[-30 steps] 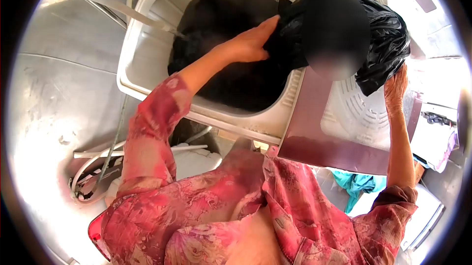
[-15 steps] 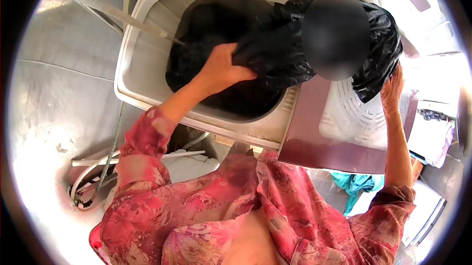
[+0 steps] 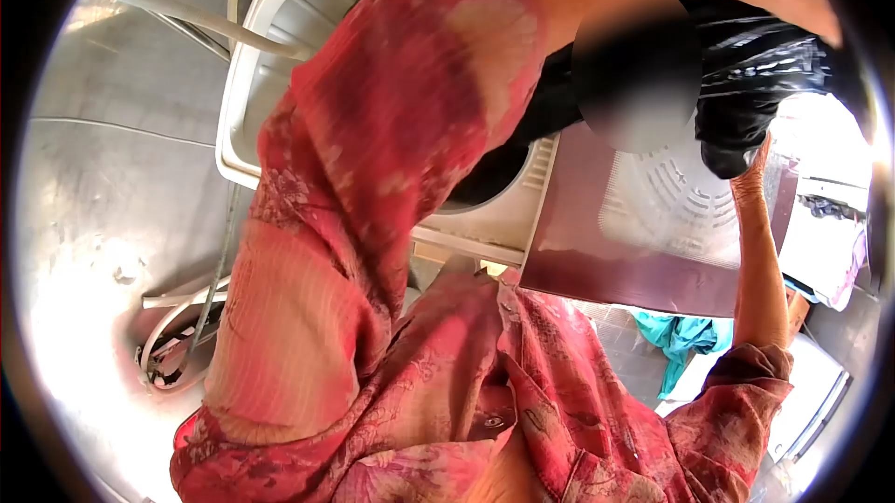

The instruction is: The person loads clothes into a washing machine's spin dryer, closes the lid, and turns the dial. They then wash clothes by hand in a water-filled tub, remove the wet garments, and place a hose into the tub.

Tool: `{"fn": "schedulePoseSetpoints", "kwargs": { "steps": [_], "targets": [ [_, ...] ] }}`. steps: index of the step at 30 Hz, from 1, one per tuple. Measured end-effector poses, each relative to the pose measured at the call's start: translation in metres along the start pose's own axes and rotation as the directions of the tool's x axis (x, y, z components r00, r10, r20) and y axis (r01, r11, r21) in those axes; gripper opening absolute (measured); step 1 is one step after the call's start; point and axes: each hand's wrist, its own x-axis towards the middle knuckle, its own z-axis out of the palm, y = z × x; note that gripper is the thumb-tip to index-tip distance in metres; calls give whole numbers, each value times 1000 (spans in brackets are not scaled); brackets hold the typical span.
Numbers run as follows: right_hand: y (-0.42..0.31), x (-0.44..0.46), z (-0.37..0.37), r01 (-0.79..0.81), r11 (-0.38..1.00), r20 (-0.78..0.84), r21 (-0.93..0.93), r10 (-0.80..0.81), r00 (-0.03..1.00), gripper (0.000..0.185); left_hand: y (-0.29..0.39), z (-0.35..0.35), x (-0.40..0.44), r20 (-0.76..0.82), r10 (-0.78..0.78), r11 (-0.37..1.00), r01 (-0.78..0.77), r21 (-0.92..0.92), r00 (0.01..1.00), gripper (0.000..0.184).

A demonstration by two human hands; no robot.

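Wet black cloth (image 3: 760, 65) hangs over the purple lid (image 3: 643, 270) on the right of the washing machine, partly behind a blurred round patch. My right hand (image 3: 753, 167) grips its lower edge at the right. My left forearm stretches across the top of the view toward the upper right, above the cloth, and my left hand is out of sight there. Part of the cloth trails left toward the open tub (image 3: 489, 177), where dark contents show behind my sleeve.
A pale hose (image 3: 214, 23) reaches into the tub from the upper left. Grey metal surface (image 3: 112, 186) lies at the left, with white piping (image 3: 149, 344) below. Teal cloth (image 3: 685, 340) hangs beneath the lid at the lower right.
My left arm has swung from over the tub up and across to the right, now covering much of the tub. The black cloth is pulled tauter toward the right; my right hand stays at its edge.
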Motion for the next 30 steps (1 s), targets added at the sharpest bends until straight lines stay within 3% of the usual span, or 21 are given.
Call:
{"fn": "schedulePoseSetpoints", "kwargs": {
  "steps": [1, 3, 4, 5, 6, 7, 9, 11, 12, 14, 15, 17, 19, 21, 23, 24, 25, 27, 28, 29, 30],
  "targets": [
    [-5, 0, -1, 3, 1000, -1, 5, -3, 1000, 53, 0, -9, 2, 113, -110, 991, 117, -57, 987, 59],
    [-19, 1, -3, 147, 977, -34, -155, -154, 987, 52, -57, 23, -22, -286, 266, 908, -140, 394, 921, 54],
    [-19, 3, -1, 207, 962, -60, -176, -220, 974, 53, -85, 19, -34, -375, 412, 885, -266, 383, 830, 41],
    [-18, 5, -3, 194, 965, -42, -176, -204, 978, 54, -144, 9, -51, -310, 449, 847, -288, 446, 838, 19],
    [-18, 4, -4, 179, 969, -36, -173, -188, 982, 54, -142, 5, -93, -445, -23, 903, 209, 374, 895, 25],
    [-17, 4, -4, 167, 971, -26, -171, -174, 984, 55, -192, 13, -132, -447, -145, 889, 314, 333, 883, 40],
    [-14, 5, -3, 161, 971, -13, -175, -166, 986, 56, -260, 62, -199, -252, -424, 825, 486, 287, 870, 52],
    [-14, 5, -3, 159, 971, -3, -180, -162, 987, 57, -266, 96, -217, -66, -255, 945, 263, 195, 965, 71],
    [-14, 5, -3, 161, 970, -3, -181, -164, 986, 58, -267, 106, -212, -81, -253, 945, 264, 194, 964, 71],
    [-13, 4, -5, 163, 970, -4, -179, -166, 986, 59, -257, 114, -195, 50, -491, 866, 494, -84, 870, 71],
    [-15, 3, -4, 165, 971, -3, -171, -168, 986, 60, -251, 110, -196, 39, -490, 867, 492, -78, 871, 71],
    [-19, 3, -2, 137, 984, -14, -117, -139, 990, 61, -219, 88, -192, 54, -740, 642, 728, -241, 671, 61],
    [-16, 5, -2, 35, 999, 3, -38, -35, 999, 62, -228, 88, -216, -117, -871, 458, 705, -542, 477, 42],
    [-13, 3, -3, 59, 995, -4, -77, -59, 998, 64, -167, 38, -198, -157, -846, 492, 631, -600, 510, 43],
    [-8, 5, -3, 134, 980, -3, -150, -136, 991, 70, -149, 9, -194, -300, -689, 711, 536, -455, 660, 35],
    [17, 5, -10, 34, 998, 1, 54, -34, 999, 51, -146, -3, -184, -464, -508, 860, 462, -219, 726, 28],
    [17, 5, -9, 34, 998, 7, 54, -35, 999, 51, -138, -14, -174, -566, -286, 926, 375, 45, 773, 22],
    [13, 4, -6, 45, 999, 13, -29, -45, 999, 60, -76, -33, -132, -504, -116, 944, 253, 212, 856, 29],
    [10, 5, -5, 54, 996, 16, -71, -53, 998, 65, -65, -42, -107, -361, -30, 989, -26, -148, 932, 28],
    [8, 7, -4, 63, 992, 18, -113, -61, 998, 70, -57, -49, -83, -258, 122, 822, -244, -514, 958, 29],
    [5, 7, -3, 70, 986, 20, -154, -67, 998, 75, -35, -48, -67, -298, 203, 915, -289, -281, 933, 25]
  ]
}}
